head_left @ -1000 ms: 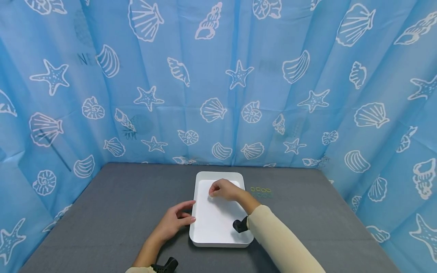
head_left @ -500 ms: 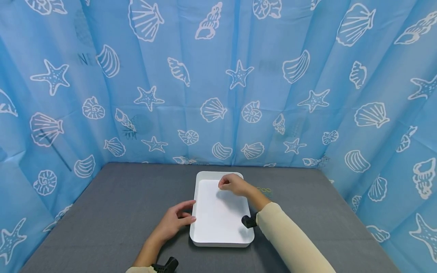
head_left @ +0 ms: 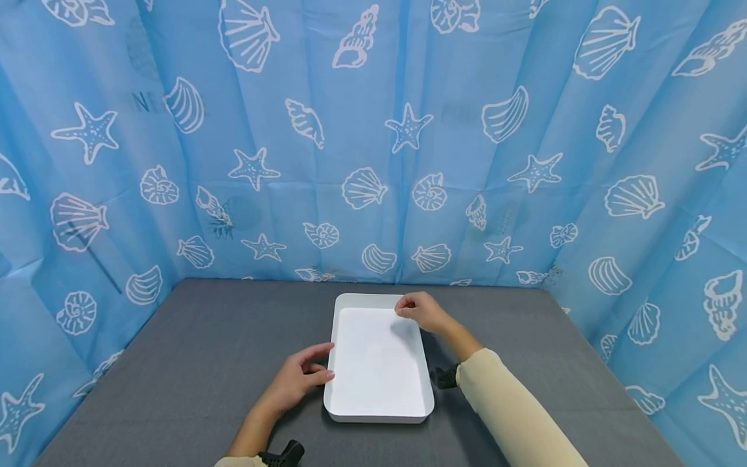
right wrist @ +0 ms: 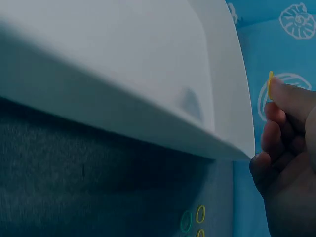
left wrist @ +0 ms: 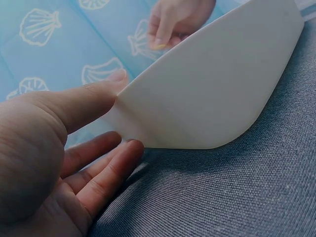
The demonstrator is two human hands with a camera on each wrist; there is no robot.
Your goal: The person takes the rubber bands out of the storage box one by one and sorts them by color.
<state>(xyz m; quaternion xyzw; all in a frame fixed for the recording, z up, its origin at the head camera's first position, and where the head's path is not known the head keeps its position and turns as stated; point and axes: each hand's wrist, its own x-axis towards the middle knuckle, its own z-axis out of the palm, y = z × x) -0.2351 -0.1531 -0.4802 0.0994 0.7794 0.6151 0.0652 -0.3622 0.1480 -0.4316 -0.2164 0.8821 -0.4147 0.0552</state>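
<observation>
A shallow white tray (head_left: 379, 363) lies on the grey table. My left hand (head_left: 297, 379) touches its left side; in the left wrist view the thumb (left wrist: 89, 103) lies against the rim and the fingertips meet the lower wall. Over the far right corner of the tray, my right hand (head_left: 421, 311) pinches a small yellow ring (right wrist: 270, 85) between thumb and finger. Below, a green ring (right wrist: 185, 222) and another yellow ring (right wrist: 200, 214) lie beside the tray in the right wrist view. The right hand and forearm hide these loose rings in the head view.
Grey cloth (head_left: 233, 331) covers the table on both sides of the tray. A blue curtain (head_left: 373, 162) with white shells and starfish hangs behind the far edge and along both sides. Each wrist wears a black camera mount.
My right hand has moved right and slightly away, from above the middle of the tray to its far right corner. My left hand stays at the tray's left side.
</observation>
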